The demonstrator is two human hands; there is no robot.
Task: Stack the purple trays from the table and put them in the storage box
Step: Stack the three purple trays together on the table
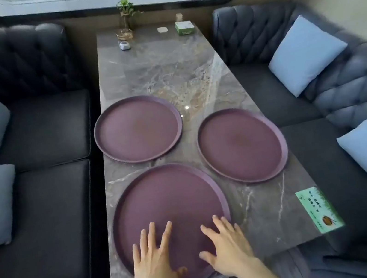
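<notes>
Three round purple trays lie flat and apart on a grey marble table (166,69). The nearest tray (165,197) is at the front, a second tray (138,129) is behind it on the left, and a third tray (241,145) is on the right. My left hand (155,262) rests over the near tray's front part with its fingers spread. My right hand (227,248) is beside it over the same tray's front right edge, fingers also apart. Neither hand grips anything. No storage box is in view.
A green card (319,209) lies at the table's front right corner. At the far end stand a small plant in a vase (125,15), a green box (184,27) and small white items (125,45). Dark sofas with pale blue cushions (304,53) flank the table.
</notes>
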